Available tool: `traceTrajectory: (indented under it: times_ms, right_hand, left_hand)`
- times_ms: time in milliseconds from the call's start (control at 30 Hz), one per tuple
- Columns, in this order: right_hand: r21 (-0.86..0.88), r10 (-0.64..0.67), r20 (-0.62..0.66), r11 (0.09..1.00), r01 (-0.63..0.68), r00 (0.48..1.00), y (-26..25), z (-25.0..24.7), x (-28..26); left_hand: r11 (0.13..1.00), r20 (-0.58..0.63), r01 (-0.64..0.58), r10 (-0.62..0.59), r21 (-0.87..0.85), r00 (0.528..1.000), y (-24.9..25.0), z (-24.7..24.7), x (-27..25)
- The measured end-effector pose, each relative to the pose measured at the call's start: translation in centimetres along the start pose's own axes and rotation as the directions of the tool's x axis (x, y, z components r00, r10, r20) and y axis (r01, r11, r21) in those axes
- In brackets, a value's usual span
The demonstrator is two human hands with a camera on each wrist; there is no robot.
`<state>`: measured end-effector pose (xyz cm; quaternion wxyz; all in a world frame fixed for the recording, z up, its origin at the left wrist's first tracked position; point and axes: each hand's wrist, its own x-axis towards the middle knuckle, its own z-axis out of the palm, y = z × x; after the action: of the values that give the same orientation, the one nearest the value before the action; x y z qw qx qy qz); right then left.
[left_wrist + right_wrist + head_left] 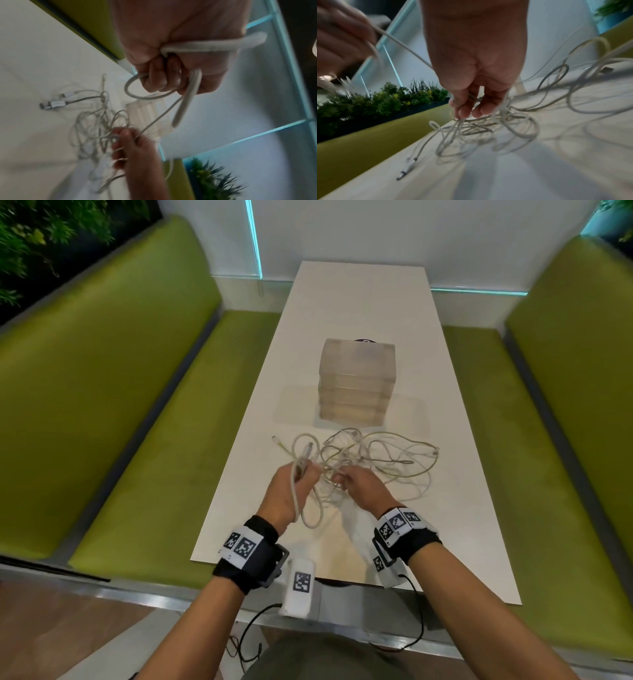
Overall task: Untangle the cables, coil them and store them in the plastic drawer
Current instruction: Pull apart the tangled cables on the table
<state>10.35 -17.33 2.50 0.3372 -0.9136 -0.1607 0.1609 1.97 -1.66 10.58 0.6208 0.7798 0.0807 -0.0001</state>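
1. Your left hand [291, 491] is fisted around a few loops of one white cable [187, 93], and your right hand [359, 487] is pinching strands at the near edge of the tangle [370, 460].
2. The whole cable mess sits on the white table [462, 508], just near of the plastic drawer [356, 385], which looks closed.
3. I'd keep the line between your hands lightly taut and follow that one cable back into the knot, feeding loops out rather than yanking. Pulling hard will probably just cinch it.
4. Watch the plugs [53, 104], since they'll likely snag on other loops.
5. There's no readable brand or writing anywhere, only square black-and-white marker tags on your wristbands [243, 549].
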Motion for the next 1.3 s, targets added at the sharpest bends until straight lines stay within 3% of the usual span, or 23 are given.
traceTrajectory:
  times_ms: [67, 133, 300, 400, 467, 533, 667, 733, 800, 933, 1033, 1133, 1200, 1300]
  right_hand:
    - [0.045, -0.004, -0.011, 0.999, 0.005, 1.000, 0.6, -0.4, 0.1]
    - [0.066, -0.013, -0.015, 0.998, 0.014, 1.000, 0.4, -0.7, 0.1]
    - [0.050, -0.041, 0.038, 0.998, 0.040, 0.998, -1.6, -1.0, -0.7]
    - [0.223, -0.057, 0.091, 0.974, 0.036, 0.994, -3.0, -1.2, -2.5]
    - [0.315, -0.115, 0.049, 0.944, 0.094, 0.992, -3.3, -1.6, -3.8]
    - [0.293, -0.192, 0.039, 0.941, 0.172, 0.981, -3.1, -1.9, -5.0]
    - [0.352, -0.258, 0.217, 0.920, 0.171, 0.941, -3.3, -2.0, -7.7]
    - [0.464, -0.237, 0.236, 0.880, 0.105, 0.942, -3.7, -1.8, -8.6]
    - [0.542, -0.213, 0.202, 0.837, 0.072, 0.956, -3.9, -1.6, -9.1]
    - [0.621, -0.118, 0.068, 0.782, 0.051, 0.991, -3.8, -1.3, -9.5]
    - [0.610, -0.087, 0.152, 0.792, -0.024, 0.985, -3.1, -1.3, -9.9]
    - [0.579, -0.081, 0.240, 0.812, -0.076, 0.967, -2.4, -0.9, -10.2]
    - [0.584, -0.084, 0.259, 0.807, -0.087, 0.962, -2.6, -0.6, -10.5]
    - [0.631, -0.123, 0.244, 0.774, -0.061, 0.962, -3.5, -0.2, -10.9]
  left_hand:
    - [0.988, -0.072, -0.026, 0.015, -0.150, 0.997, 0.7, -1.6, -0.2]
    - [0.982, -0.128, -0.017, -0.007, -0.186, 0.992, 0.6, -2.7, -0.4]
    - [0.999, -0.169, 0.044, -0.041, 0.013, 0.985, -2.2, -1.8, -0.3]
    - [0.991, -0.106, 0.073, -0.061, 0.116, 0.992, -3.4, -1.4, -0.3]
    - [0.970, -0.022, 0.064, -0.061, 0.234, 0.998, -3.8, -1.7, -0.5]
    - [0.932, 0.137, 0.056, -0.112, 0.359, 0.984, -3.9, -2.0, -0.9]
    - [0.797, 0.455, -0.076, -0.261, 0.599, 0.851, -3.4, -2.1, -1.8]
    - [0.757, 0.546, -0.156, -0.296, 0.635, 0.784, -2.6, -2.0, -2.3]
    - [0.750, 0.578, -0.188, -0.298, 0.634, 0.760, -2.4, -2.1, -2.5]
    - [0.877, 0.568, -0.124, -0.188, 0.464, 0.801, -3.3, -2.7, -2.9]
    - [0.981, 0.436, -0.009, -0.078, 0.194, 0.897, -3.5, -3.2, -3.5]
    - [0.997, 0.307, 0.075, -0.074, 0.008, 0.949, -3.8, -3.8, -3.9]
    - [0.996, 0.287, 0.084, -0.077, -0.012, 0.955, -4.0, -4.0, -3.9]
    - [0.997, 0.410, 0.043, -0.069, 0.071, 0.910, -3.9, -3.4, -4.3]
